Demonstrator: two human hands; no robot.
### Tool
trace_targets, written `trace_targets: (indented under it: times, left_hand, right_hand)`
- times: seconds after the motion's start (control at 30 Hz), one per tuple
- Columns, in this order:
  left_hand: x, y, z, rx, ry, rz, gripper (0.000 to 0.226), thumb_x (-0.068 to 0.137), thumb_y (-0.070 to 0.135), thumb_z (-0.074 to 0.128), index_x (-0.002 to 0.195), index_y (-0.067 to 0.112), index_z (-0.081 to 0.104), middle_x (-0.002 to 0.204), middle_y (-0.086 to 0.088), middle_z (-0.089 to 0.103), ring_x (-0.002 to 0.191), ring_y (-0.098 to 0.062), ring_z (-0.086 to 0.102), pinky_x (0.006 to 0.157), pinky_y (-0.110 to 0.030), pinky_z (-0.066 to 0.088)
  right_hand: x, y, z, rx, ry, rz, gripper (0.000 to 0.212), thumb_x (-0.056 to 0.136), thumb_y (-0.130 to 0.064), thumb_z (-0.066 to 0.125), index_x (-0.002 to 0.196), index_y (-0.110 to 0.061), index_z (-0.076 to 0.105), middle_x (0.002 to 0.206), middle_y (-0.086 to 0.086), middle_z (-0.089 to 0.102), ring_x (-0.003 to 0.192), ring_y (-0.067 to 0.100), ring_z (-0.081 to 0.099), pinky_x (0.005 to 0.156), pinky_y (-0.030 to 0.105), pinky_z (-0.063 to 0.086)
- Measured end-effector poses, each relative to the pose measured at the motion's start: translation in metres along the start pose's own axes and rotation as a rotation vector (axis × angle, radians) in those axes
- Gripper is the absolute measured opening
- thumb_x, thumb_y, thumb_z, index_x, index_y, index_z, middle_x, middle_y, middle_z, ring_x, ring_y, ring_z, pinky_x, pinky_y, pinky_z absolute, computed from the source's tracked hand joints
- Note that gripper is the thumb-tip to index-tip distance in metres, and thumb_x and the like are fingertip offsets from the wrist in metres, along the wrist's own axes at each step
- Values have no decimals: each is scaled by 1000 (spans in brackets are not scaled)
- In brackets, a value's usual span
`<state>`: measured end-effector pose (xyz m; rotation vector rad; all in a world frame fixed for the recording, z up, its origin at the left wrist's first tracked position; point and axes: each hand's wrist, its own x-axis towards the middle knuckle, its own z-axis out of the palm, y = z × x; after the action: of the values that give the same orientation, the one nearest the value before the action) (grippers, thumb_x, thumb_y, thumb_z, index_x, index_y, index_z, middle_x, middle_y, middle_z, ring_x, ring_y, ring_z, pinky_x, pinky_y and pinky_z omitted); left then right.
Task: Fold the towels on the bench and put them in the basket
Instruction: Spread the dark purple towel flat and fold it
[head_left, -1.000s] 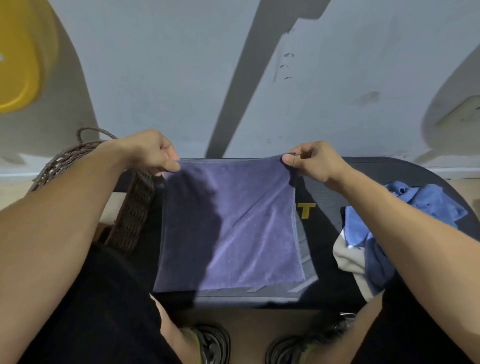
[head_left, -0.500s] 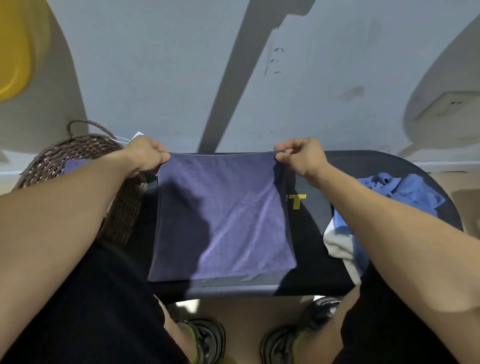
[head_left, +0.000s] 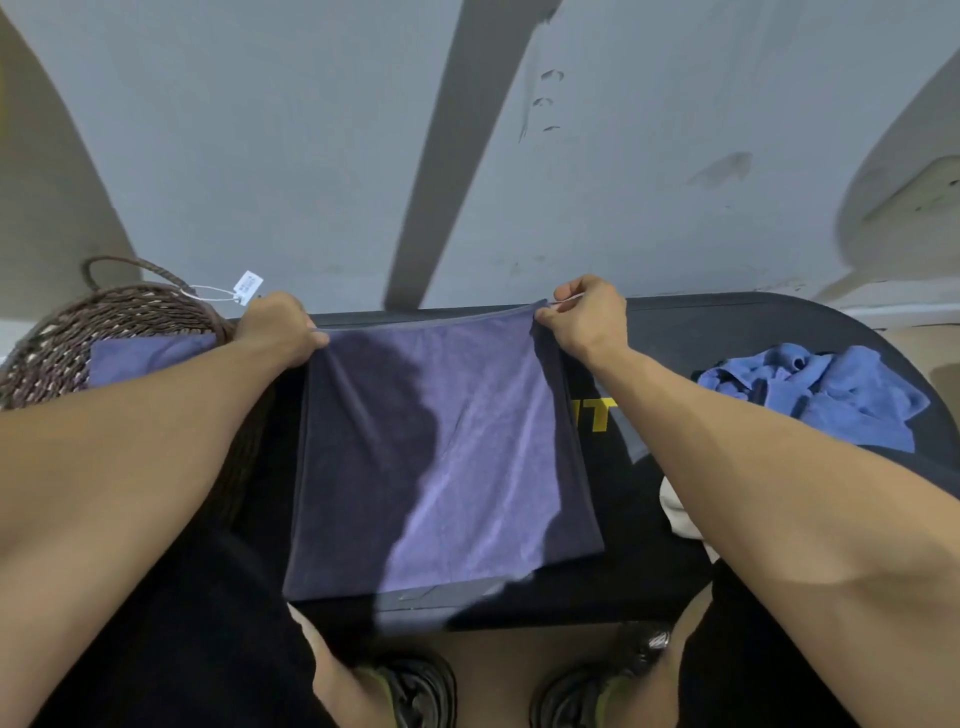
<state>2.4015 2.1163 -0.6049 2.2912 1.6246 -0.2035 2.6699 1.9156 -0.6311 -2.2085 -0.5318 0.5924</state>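
- I see the purple towel (head_left: 441, 457) lying spread on the black bench (head_left: 727, 332), its near edge at the bench's front edge.
- My left hand (head_left: 283, 327) pinches the far left corner of this towel, fingers curled around the cloth.
- My right hand (head_left: 587, 314) pinches the far right corner in the same way; the far edge is stretched between both hands.
- The wicker basket (head_left: 104, 322) stands at the left end of the bench, just beside my left arm. A folded purple towel (head_left: 145, 353) lies inside it, and a white tag (head_left: 247, 286) hangs at its rim.
- A crumpled blue towel (head_left: 815, 395) lies on the right part of the bench, well apart from the spread one, with a white cloth (head_left: 680, 514) near it, partly hidden by my right arm.
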Motion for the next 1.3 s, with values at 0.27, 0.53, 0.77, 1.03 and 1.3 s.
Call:
trace_targets:
  times: [0.27,0.53,0.77,1.03,1.3]
  left_hand:
    - [-5,15,-6,22,105,44,27,93,15,55,111,-4,61,119,-27,62,115,-43,55,95,-42,44]
    - [-78,92,19,86,-169,547,41,86,31,66,121,15,54,118,-9,48,112,-28,46,97,-33,39]
    - [-87,81,42,289,-359,426,86,91,53,58,156,33,6,161,-11,0,146,-33,7,109,-60,33]
    - [-80,55,51,257,-285,462,85,88,69,48,153,45,0,164,6,-7,151,-22,-9,115,-67,11]
    - [-92,53,44,253,-224,475,89,86,56,60,156,28,13,164,-10,1,151,-24,1,120,-54,16]
  right_hand:
    - [-10,-3,-14,-232,-91,1,35,87,-44,70,88,-8,70,81,4,65,77,18,57,68,30,49]
    - [-73,-7,-54,-519,-640,205,34,88,-36,72,88,-2,70,73,7,73,51,16,67,50,25,50]
    - [-147,29,-68,-794,-778,108,50,78,-61,72,77,-11,73,58,-1,69,47,7,55,54,23,45]
    - [-172,72,-79,-618,-611,39,19,73,-30,84,72,-13,74,60,2,72,44,5,58,63,29,58]
    - [-156,62,-82,-771,-788,135,21,78,-32,80,76,-12,78,63,-3,74,45,-1,60,53,20,49]
